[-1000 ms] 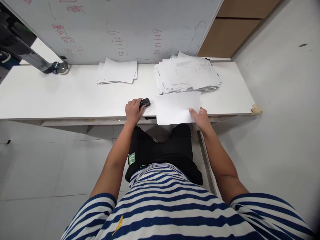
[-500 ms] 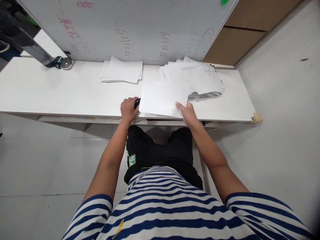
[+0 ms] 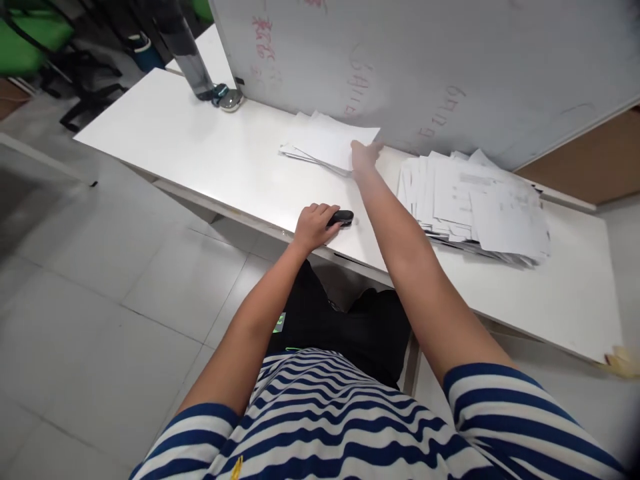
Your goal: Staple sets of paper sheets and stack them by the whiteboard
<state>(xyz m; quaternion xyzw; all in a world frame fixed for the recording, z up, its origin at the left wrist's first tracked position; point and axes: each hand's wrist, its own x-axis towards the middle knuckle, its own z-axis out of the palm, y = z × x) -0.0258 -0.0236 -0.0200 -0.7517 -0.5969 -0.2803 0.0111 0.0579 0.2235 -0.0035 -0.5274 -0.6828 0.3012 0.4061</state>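
Observation:
My left hand [image 3: 314, 225] rests at the front of the desk with its fingers wrapped round a black stapler [image 3: 343, 218]. The stapler lies flat on the desk top, its front end pointing right. My right hand [image 3: 365, 155] reaches across to the left paper pile and grips the right edge of a white sheet of paper [image 3: 345, 135], thumb on top. That sheet lies over the smaller paper pile [image 3: 305, 155]; its fingers are slightly blurred. A larger, uneven paper stack [image 3: 480, 207] spreads to the right of my right forearm.
A whiteboard [image 3: 400, 60] with red writing stands along the back of the white desk [image 3: 240, 173]. A clear bottle-like cylinder [image 3: 193, 63] and a grey rounded object [image 3: 231, 100] are at the back left. A green chair [image 3: 35, 40] stands beyond.
My right hand has carried the sheet from the front of the desk back and left onto the smaller pile. My left hand stays on the stapler. The view has turned left.

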